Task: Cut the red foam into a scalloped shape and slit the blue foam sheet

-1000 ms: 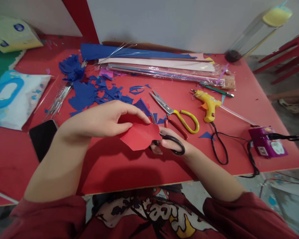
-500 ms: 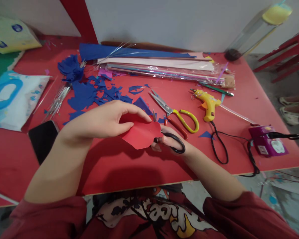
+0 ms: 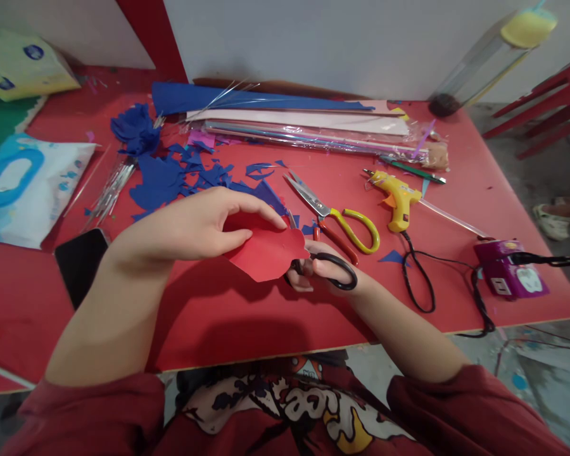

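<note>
A piece of red paper (image 3: pixel 268 253) with a rounded, scalloped right edge is pinched in my left hand (image 3: pixel 194 225), thumb and forefinger on its upper side. My right hand (image 3: pixel 313 269) grips black-handled scissors (image 3: pixel 344 275) at the paper's right edge. One blade tip shows just beyond the far edge; the paper hides most of the blades. Behind my hands lie larger yellow-handled scissors (image 3: pixel 337 218), apart from both hands. Blue paper scraps (image 3: pixel 209 177) lie past my left hand.
On the red table (image 3: pixel 266 335), a yellow glue gun (image 3: pixel 396 196) lies right, its cord near a purple box (image 3: pixel 510 269). A phone (image 3: pixel 78 259) and wipes pack (image 3: pixel 33 190) lie left. Wrapped sticks (image 3: pixel 304 138), a blue paper roll (image 3: pixel 247 100) and a blue paper flower (image 3: pixel 135 130) lie behind.
The red paper and my left hand have shifted slightly left. The black scissors' handle has moved a little right, and its lower loop has swung outward from the paper.
</note>
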The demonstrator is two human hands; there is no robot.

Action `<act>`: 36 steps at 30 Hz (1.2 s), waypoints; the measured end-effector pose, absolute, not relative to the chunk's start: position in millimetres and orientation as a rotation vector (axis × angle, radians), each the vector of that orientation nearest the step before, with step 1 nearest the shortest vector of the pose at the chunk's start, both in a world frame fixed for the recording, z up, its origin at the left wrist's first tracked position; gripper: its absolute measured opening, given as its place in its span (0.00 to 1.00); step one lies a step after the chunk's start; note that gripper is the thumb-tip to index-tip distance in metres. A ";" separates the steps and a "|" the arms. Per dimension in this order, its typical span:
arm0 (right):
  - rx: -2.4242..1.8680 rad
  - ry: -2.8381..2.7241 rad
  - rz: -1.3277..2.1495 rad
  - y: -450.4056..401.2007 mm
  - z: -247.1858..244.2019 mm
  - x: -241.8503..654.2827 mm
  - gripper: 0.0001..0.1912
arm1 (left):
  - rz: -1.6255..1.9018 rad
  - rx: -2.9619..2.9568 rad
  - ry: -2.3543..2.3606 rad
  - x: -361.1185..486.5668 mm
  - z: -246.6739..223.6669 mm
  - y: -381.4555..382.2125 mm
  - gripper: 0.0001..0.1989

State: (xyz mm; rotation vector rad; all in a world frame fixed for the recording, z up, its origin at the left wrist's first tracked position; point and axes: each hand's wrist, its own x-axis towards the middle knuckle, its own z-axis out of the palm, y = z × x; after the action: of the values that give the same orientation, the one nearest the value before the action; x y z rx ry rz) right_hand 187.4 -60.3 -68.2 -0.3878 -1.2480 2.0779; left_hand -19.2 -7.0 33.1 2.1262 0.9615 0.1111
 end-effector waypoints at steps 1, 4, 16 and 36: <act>-0.415 -1.271 2.061 -60.3 -68.5 188.0 0.18 | 0.113 2.127 0.962 -19.1 32.7 -7.0 0.19; -0.493 -1.301 2.025 -60.8 -69.8 189.6 0.18 | 0.117 2.123 0.967 -18.8 31.5 -6.9 0.19; -0.564 -1.194 2.057 -62.6 -66.1 185.8 0.19 | 0.111 2.146 0.979 -18.6 28.4 -5.3 0.20; -0.498 -1.240 1.933 -63.8 -78.0 186.7 0.18 | 0.136 2.124 1.015 -15.6 25.7 -8.9 0.21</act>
State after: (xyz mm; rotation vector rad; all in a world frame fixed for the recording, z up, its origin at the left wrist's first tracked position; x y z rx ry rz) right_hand 186.7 -63.8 -78.0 -0.4976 -1.2401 1.9330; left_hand -15.6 -8.9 25.7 2.1235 1.0154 0.1357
